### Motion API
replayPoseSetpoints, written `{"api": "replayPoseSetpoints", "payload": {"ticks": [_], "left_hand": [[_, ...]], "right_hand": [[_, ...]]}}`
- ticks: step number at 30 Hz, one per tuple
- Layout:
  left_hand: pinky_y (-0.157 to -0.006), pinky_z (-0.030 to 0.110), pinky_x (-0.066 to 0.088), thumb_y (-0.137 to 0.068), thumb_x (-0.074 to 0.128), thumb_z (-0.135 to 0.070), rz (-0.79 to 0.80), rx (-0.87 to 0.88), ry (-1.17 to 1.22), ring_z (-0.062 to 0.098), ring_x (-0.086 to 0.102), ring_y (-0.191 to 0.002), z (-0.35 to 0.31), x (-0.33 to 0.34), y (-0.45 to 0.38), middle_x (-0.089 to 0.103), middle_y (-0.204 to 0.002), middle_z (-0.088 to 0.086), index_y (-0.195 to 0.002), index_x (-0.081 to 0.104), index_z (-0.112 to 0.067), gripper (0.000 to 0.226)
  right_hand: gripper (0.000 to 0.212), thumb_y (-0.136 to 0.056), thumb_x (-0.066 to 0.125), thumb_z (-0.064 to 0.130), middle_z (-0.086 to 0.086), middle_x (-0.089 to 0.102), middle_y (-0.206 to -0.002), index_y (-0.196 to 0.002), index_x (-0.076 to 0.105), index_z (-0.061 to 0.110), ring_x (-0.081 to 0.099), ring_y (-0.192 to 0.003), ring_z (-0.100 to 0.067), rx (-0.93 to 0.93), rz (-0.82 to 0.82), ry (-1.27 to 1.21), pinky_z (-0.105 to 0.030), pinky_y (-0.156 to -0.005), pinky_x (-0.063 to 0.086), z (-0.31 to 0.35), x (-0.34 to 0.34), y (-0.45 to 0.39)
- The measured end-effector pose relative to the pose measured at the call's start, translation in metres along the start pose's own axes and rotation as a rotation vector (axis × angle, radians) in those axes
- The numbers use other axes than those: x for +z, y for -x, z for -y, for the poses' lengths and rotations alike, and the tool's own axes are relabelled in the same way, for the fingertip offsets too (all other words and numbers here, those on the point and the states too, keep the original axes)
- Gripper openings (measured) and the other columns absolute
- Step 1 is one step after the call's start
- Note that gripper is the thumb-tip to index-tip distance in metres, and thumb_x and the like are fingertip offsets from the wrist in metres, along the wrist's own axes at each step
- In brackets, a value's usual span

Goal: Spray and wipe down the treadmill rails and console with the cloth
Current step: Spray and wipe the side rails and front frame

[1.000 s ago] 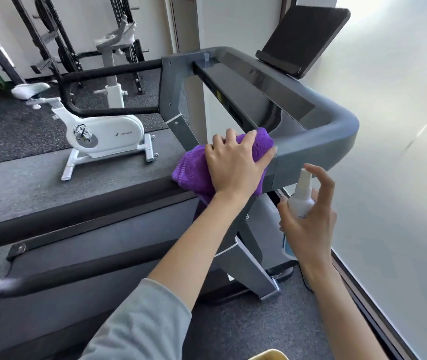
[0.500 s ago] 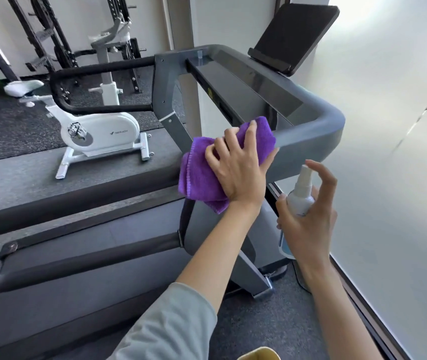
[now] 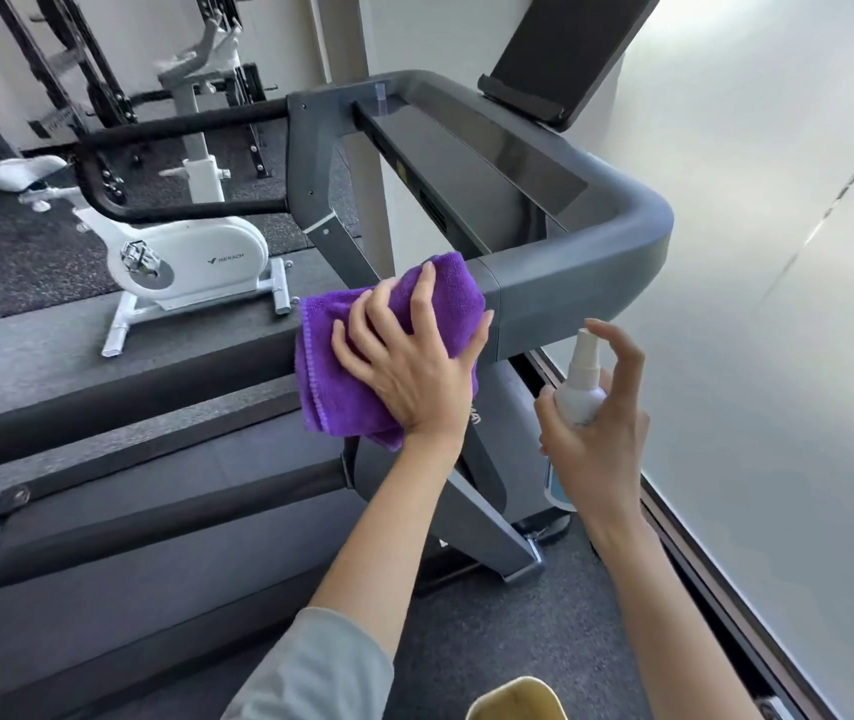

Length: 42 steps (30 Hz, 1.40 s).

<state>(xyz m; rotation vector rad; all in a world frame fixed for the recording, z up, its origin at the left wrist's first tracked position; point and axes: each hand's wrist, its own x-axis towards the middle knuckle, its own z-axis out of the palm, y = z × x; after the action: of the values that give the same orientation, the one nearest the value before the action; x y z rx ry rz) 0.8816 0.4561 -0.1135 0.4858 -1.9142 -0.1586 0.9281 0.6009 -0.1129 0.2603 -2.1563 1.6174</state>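
The treadmill [image 3: 586,262] rail carries the cloth [image 3: 362,356] where grey meets black, lower and more draped than half a second ago. The left hand [image 3: 409,366], fingers now spread, presses it flat. The right hand [image 3: 596,433] still grips the bottle [image 3: 580,387], forefinger raised over the nozzle.

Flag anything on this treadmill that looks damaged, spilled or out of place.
Nothing stands out. The left hand presses the cloth flat on the rail; the right hand holds the spray bottle upright. No spill or damage shows on the console.
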Motion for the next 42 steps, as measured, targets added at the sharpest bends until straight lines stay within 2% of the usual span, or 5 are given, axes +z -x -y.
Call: {"api": "replayPoseSetpoints", "payload": {"ticks": [12, 22, 29, 36, 42], "left_hand": [[-0.103, 0.059, 0.03, -0.066, 0.079, -0.062, -0.028, 0.013, 0.073, 0.029, 0.038, -0.122, 0.049, -0.001, 0.039, 0.047, -0.131, 0.007, -0.122, 0.049, -0.026, 0.072], [-0.097, 0.049, 0.038, -0.087, 0.056, -0.066, 0.074, 0.236, -0.036, 0.032, 0.058, -0.099, 0.054, -0.022, -0.013, 0.064, -0.11, 0.01, -0.123, 0.065, -0.019, 0.06], [-0.086, 0.046, 0.043, -0.082, 0.058, -0.07, 0.048, 0.167, -0.183, 0.033, 0.059, -0.085, 0.12, -0.052, -0.028, 0.06, -0.089, 0.012, -0.116, 0.069, -0.019, 0.062], [-0.072, 0.039, 0.039, -0.085, 0.044, -0.073, 0.301, 0.066, -0.13, 0.032, 0.061, -0.079, 0.087, -0.057, -0.061, 0.065, -0.086, 0.008, -0.101, 0.07, -0.017, 0.064], [-0.06, 0.032, 0.03, -0.073, 0.042, -0.086, 0.512, 0.229, -0.06, 0.029, 0.066, -0.079, 0.118, -0.068, -0.086, 0.067, -0.083, 0.003, -0.098, 0.063, -0.025, 0.069]], "right_hand": [[0.063, -0.084, 0.063, 0.004, -0.014, 0.056, -0.075, -0.126, 0.04, 0.045, 0.057, -0.054, -0.038, 0.003, 0.042, -0.028, -0.049, -0.053, 0.052, 0.0, 0.016, 0.006], [0.071, -0.085, 0.064, 0.004, -0.014, 0.058, -0.082, -0.122, 0.037, 0.058, 0.059, -0.058, -0.04, -0.008, 0.052, 0.012, -0.053, -0.055, 0.054, -0.001, 0.012, 0.012], [0.065, -0.085, 0.064, 0.005, -0.007, 0.059, -0.079, -0.125, 0.039, 0.049, 0.06, -0.053, -0.036, -0.011, 0.115, 0.008, -0.052, -0.051, 0.053, 0.002, 0.037, 0.018], [0.063, -0.083, 0.06, 0.001, -0.01, 0.055, -0.076, -0.128, 0.039, 0.039, 0.055, -0.051, -0.036, -0.087, 0.177, -0.049, -0.049, -0.047, 0.05, 0.03, 0.084, 0.022], [0.063, -0.08, 0.063, 0.002, 0.005, 0.054, -0.068, -0.128, 0.042, 0.037, 0.049, -0.045, -0.016, -0.115, 0.186, -0.095, -0.022, -0.045, 0.045, 0.042, 0.113, 0.038]]}}
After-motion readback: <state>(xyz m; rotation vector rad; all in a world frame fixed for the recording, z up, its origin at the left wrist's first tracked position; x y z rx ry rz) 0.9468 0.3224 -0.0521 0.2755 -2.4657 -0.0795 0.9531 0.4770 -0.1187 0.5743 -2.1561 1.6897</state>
